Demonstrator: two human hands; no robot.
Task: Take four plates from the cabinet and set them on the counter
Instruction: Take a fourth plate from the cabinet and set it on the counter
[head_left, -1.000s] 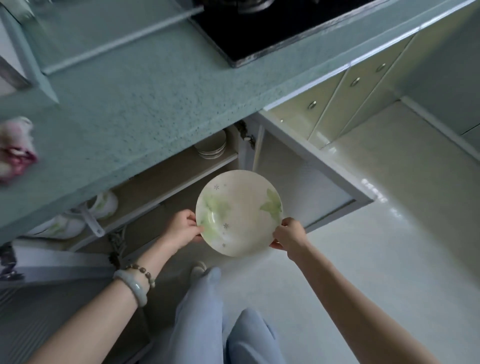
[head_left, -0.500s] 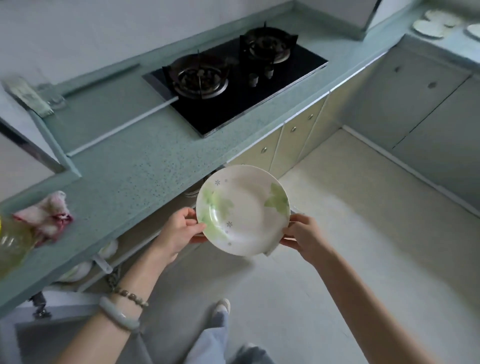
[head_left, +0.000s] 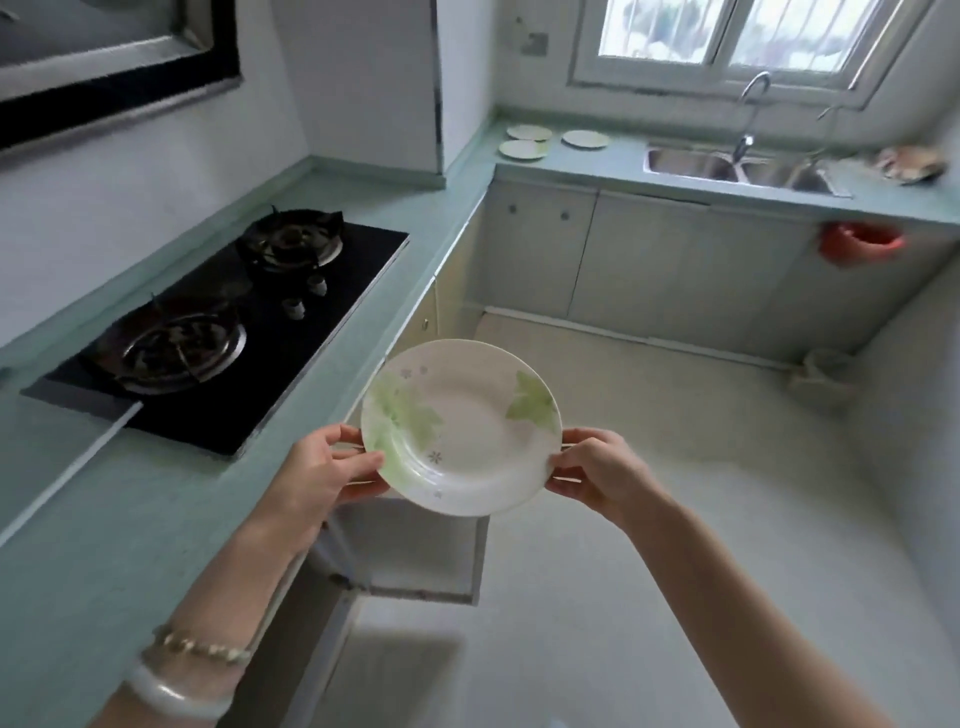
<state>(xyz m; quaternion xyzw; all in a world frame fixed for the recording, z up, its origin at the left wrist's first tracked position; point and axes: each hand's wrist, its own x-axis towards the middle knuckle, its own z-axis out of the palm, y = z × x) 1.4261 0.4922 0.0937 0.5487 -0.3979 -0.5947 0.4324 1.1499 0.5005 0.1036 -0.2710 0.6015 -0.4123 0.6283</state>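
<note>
A white plate with green leaf prints (head_left: 462, 426) is held level in front of me, above the floor and beside the teal counter (head_left: 104, 530). My left hand (head_left: 324, 475) pinches its left rim, and my right hand (head_left: 595, 470) pinches its right rim. Three more plates (head_left: 524, 148) (head_left: 529, 132) (head_left: 584, 139) lie on the far counter under the window, left of the sink. The cabinet door (head_left: 415, 551) hangs open below the plate; the cabinet's inside is hidden.
A black two-burner gas hob (head_left: 228, 327) sits in the left counter. A double steel sink (head_left: 737, 166) with taps lies at the far right. A red holder (head_left: 860, 241) hangs on the far cabinets. A small bin (head_left: 826, 382) stands on the floor.
The view has risen from the open cabinet to the whole kitchen. The plate has come up with both hands from in front of the cabinet shelf to counter height.
</note>
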